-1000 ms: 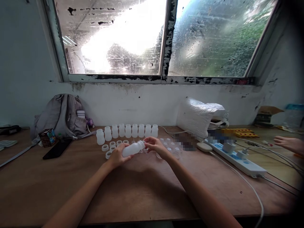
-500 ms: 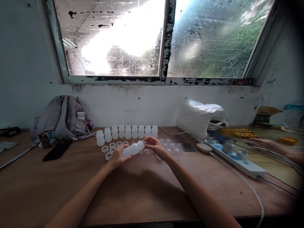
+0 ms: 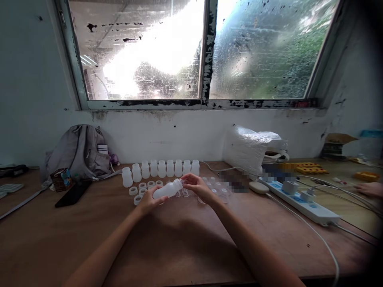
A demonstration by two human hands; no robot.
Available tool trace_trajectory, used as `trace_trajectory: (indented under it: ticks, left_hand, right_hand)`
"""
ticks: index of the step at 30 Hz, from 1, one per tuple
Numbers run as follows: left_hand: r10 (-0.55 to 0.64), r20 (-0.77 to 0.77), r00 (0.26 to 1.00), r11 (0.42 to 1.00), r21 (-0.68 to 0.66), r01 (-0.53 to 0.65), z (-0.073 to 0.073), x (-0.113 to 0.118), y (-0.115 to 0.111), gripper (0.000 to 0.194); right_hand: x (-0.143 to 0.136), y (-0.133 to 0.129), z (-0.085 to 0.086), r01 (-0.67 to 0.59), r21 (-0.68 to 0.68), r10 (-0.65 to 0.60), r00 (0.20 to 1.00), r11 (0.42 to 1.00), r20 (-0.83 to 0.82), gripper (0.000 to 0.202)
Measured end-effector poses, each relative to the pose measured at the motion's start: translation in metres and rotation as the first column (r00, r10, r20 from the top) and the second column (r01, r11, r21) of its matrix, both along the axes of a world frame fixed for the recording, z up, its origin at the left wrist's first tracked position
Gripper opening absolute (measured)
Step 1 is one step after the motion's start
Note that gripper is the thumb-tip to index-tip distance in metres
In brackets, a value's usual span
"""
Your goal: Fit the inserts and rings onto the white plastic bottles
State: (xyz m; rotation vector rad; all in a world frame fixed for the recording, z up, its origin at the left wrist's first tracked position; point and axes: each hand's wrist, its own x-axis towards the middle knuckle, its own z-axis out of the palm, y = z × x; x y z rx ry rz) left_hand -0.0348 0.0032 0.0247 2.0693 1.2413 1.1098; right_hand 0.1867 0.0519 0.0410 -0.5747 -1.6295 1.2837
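My left hand (image 3: 149,200) is wrapped around a frosted white bottle (image 3: 165,190), which tilts with its threaded neck up to the right. At that neck, the fingers of my right hand (image 3: 196,186) are pinched together over a small clear piece, too small and partly hidden to name. Just left of the bottle lie several white rings (image 3: 138,199), partly behind my left hand. Below the bottle's neck, clear ring-shaped pieces (image 3: 185,193) rest on the table. Clear parts with pale round centres (image 3: 214,191) are spread beside my right wrist.
A row of frosted bottles (image 3: 162,169) stands along the wall. To the left are a grey backpack (image 3: 78,153), a small carton (image 3: 60,179) and a black phone (image 3: 72,194). Rightward lie a power strip (image 3: 320,213) with cables, a white bag (image 3: 247,153) and another person's hand (image 3: 371,189).
My hands stay at the bottle's neck, nearly unmoved. The view has shifted slightly. At the right, the other person's hand has drawn back toward the edge.
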Motion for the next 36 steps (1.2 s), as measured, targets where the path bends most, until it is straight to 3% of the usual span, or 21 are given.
trace_trajectory:
  ticks: [4,8,13,17,23,29,36]
  left_hand:
    - [0.019,-0.029,0.999,0.999,0.044,-0.018,0.002,0.001,-0.002,0.035]
    - [0.062,-0.118,0.991,0.981,0.188,-0.039,-0.001,-0.001,-0.002,0.036]
    - [0.185,-0.340,0.922,0.897,0.442,-0.017,-0.010,-0.004,-0.001,0.041]
    - [0.246,-0.424,0.872,0.832,0.554,0.035,-0.012,-0.004,-0.002,0.042]
    - [0.309,-0.424,0.851,0.786,0.618,0.023,-0.009,-0.005,0.000,0.042]
    - [0.371,-0.407,0.835,0.771,0.636,-0.032,-0.010,-0.010,0.004,0.042]
    - [0.346,-0.441,0.828,0.775,0.632,0.013,-0.013,-0.011,0.006,0.041]
  right_hand:
    - [-0.001,-0.001,0.001,0.008,0.001,-0.008,1.000,1.000,0.029,0.028]
    - [-0.002,-0.001,0.000,0.059,0.023,-0.062,0.988,0.998,0.142,0.027]
    - [-0.003,0.002,-0.005,0.107,0.038,-0.113,0.952,0.994,0.284,0.033]
    - [-0.004,0.001,-0.007,0.145,0.036,-0.148,0.922,0.989,0.358,0.044]
    - [-0.002,0.000,-0.003,0.197,0.086,-0.215,0.899,0.977,0.382,0.044]
    - [-0.001,0.001,-0.003,0.033,0.033,-0.042,0.949,0.999,0.312,0.034]
    - [-0.004,0.001,-0.008,0.056,0.069,-0.075,0.941,0.996,0.330,0.030]
